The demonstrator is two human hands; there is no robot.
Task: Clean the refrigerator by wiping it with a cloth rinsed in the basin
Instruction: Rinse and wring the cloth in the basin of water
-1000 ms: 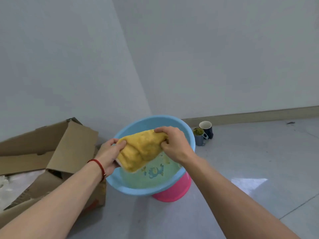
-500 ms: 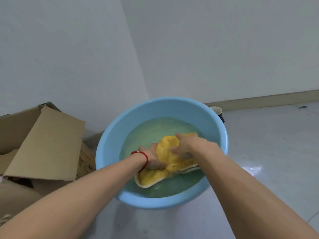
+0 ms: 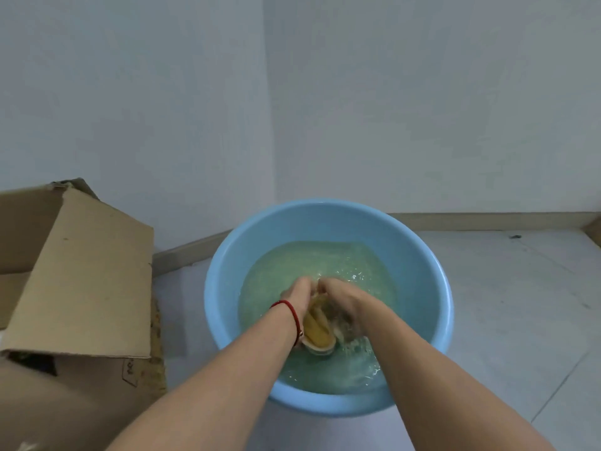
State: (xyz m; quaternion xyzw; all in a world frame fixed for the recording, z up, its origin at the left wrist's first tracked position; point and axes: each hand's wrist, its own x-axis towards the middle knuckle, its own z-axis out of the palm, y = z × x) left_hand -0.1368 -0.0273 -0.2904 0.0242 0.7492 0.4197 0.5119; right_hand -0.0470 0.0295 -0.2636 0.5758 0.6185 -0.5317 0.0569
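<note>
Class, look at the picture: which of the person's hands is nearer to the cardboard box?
Left. The left hand is in the basin's water on the side facing the cardboard box; the right hand lies beyond it, farther from the box.

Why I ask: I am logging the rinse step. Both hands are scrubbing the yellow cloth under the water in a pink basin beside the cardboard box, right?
Not quite: the basin is light blue, not pink, as the head view shows. The rest holds: the left hand and the right hand work the yellow cloth in the water, with the cardboard box beside the basin.
</note>
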